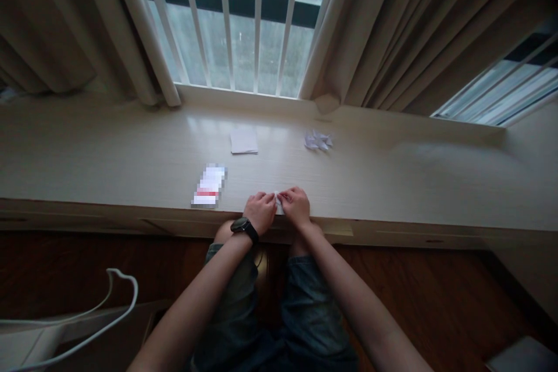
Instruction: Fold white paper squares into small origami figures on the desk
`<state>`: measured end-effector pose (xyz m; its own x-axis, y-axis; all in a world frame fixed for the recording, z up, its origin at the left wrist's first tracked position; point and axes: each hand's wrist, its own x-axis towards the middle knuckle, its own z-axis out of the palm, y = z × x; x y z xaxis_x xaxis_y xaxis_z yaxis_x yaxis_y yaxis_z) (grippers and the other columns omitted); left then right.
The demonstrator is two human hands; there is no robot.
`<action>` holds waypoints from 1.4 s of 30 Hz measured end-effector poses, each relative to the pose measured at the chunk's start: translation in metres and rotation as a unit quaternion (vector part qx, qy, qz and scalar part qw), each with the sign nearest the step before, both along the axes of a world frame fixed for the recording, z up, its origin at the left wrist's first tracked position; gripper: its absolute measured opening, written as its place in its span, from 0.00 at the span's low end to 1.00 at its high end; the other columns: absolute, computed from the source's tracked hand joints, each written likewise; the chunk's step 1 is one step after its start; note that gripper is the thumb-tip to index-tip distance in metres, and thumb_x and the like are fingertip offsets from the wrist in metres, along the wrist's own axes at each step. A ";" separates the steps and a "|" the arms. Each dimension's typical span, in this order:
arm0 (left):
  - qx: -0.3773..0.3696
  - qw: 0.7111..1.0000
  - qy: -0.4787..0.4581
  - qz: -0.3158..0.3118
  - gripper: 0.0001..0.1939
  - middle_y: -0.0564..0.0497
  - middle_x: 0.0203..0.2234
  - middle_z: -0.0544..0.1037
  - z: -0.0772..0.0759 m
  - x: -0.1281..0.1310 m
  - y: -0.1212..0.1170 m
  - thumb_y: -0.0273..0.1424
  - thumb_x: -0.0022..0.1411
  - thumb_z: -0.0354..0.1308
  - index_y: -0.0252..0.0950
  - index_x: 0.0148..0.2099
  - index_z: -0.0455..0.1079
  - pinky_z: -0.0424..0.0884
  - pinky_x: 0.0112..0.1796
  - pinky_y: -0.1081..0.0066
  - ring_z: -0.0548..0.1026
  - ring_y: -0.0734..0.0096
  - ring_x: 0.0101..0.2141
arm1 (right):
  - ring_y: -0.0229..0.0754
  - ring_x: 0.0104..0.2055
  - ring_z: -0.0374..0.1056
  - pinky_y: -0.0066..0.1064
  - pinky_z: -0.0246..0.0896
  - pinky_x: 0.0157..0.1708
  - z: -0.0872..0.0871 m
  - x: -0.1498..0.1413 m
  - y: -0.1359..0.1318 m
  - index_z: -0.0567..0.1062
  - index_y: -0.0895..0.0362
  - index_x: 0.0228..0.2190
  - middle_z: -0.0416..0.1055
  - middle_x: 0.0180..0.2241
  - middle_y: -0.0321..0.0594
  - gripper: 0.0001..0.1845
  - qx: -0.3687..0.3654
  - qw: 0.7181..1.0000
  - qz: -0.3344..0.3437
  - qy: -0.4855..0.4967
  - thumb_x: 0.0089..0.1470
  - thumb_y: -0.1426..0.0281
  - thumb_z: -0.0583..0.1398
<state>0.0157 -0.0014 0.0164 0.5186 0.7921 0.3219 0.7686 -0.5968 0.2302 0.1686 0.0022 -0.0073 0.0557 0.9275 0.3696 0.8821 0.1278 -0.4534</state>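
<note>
Close together at the desk's front edge, both my hands pinch a small piece of white paper (278, 202). My left hand (260, 211), with a dark watch on its wrist, grips the paper from the left. From the right my right hand (296, 206) holds it, fingers closed. Much of the paper is hidden by the fingers, so its shape is hard to tell. Beyond my hands lies a stack of white square paper sheets (244, 141). To its right is a small cluster of folded paper pieces (318, 140).
A blurred-out rectangular item (210, 185) lies left of my hands on the pale desk (392, 186). Behind the desk stand a barred window (235, 40) and beige curtains (383, 29). A white curved frame (131, 296) is on the lower left.
</note>
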 end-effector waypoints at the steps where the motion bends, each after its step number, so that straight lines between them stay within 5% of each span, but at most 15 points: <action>1: 0.011 1.000 0.000 0.003 0.16 0.45 0.50 0.73 -0.001 -0.001 -0.005 0.31 0.65 0.48 0.37 0.52 0.70 0.63 0.47 0.59 0.67 0.59 0.49 | 0.44 0.41 0.63 0.34 0.56 0.43 0.001 0.000 -0.003 0.78 0.54 0.33 0.72 0.36 0.43 0.12 0.009 1.000 0.011 -0.014 0.59 0.66 0.55; 6: 0.029 0.999 -0.002 0.014 0.16 0.47 0.52 0.71 -0.003 -0.007 -0.012 0.32 0.66 0.47 0.39 0.54 0.68 0.62 0.48 0.59 0.64 0.60 0.53 | 0.49 0.50 0.59 0.40 0.53 0.49 0.007 -0.001 -0.022 0.74 0.56 0.46 0.71 0.46 0.46 0.16 0.031 0.989 0.094 -0.112 0.61 0.68 0.52; 12: 0.024 1.000 0.009 0.008 0.16 0.46 0.50 0.72 -0.003 -0.010 -0.008 0.31 0.65 0.48 0.40 0.54 0.67 0.61 0.48 0.59 0.65 0.60 0.52 | 0.52 0.54 0.56 0.45 0.49 0.53 0.008 0.001 -0.035 0.68 0.56 0.54 0.67 0.54 0.44 0.21 0.025 0.980 0.106 -0.166 0.62 0.66 0.51; 21: 0.012 0.999 0.032 -0.034 0.19 0.47 0.53 0.71 0.000 -0.019 0.000 0.28 0.64 0.49 0.40 0.57 0.65 0.60 0.50 0.58 0.65 0.60 0.53 | 0.48 0.53 0.59 0.41 0.52 0.52 0.007 0.004 -0.024 0.69 0.51 0.54 0.67 0.54 0.40 0.20 0.010 0.986 0.110 -0.122 0.61 0.67 0.51; 27: -0.003 0.999 0.010 -0.045 0.19 0.50 0.53 0.72 0.000 -0.026 0.005 0.28 0.64 0.49 0.44 0.57 0.66 0.57 0.53 0.57 0.64 0.61 0.55 | 0.51 0.60 0.53 0.46 0.45 0.57 0.009 -0.002 -0.023 0.66 0.49 0.56 0.64 0.57 0.36 0.22 0.006 0.984 0.122 -0.130 0.60 0.67 0.52; 33: -0.026 0.998 0.002 -0.055 0.19 0.52 0.53 0.72 0.002 -0.030 0.008 0.28 0.65 0.47 0.46 0.56 0.66 0.54 0.57 0.57 0.65 0.65 0.56 | 0.49 0.55 0.59 0.47 0.43 0.59 0.016 -0.002 -0.021 0.66 0.50 0.56 0.66 0.56 0.39 0.22 -0.001 0.983 0.144 -0.111 0.60 0.68 0.53; 42: -0.045 0.998 -0.007 -0.045 0.21 0.54 0.54 0.71 -0.002 -0.032 0.008 0.29 0.66 0.47 0.49 0.58 0.64 0.51 0.59 0.55 0.63 0.66 0.58 | 0.45 0.51 0.64 0.35 0.58 0.50 0.004 -0.001 -0.011 0.73 0.47 0.50 0.71 0.46 0.43 0.17 0.006 1.000 0.027 -0.008 0.60 0.65 0.54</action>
<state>-0.0166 0.0070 0.0142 0.5851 0.7688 0.2580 0.7095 -0.6394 0.2963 0.1673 -0.0086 -0.0032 -0.0010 0.9246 0.3810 0.8805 0.1814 -0.4380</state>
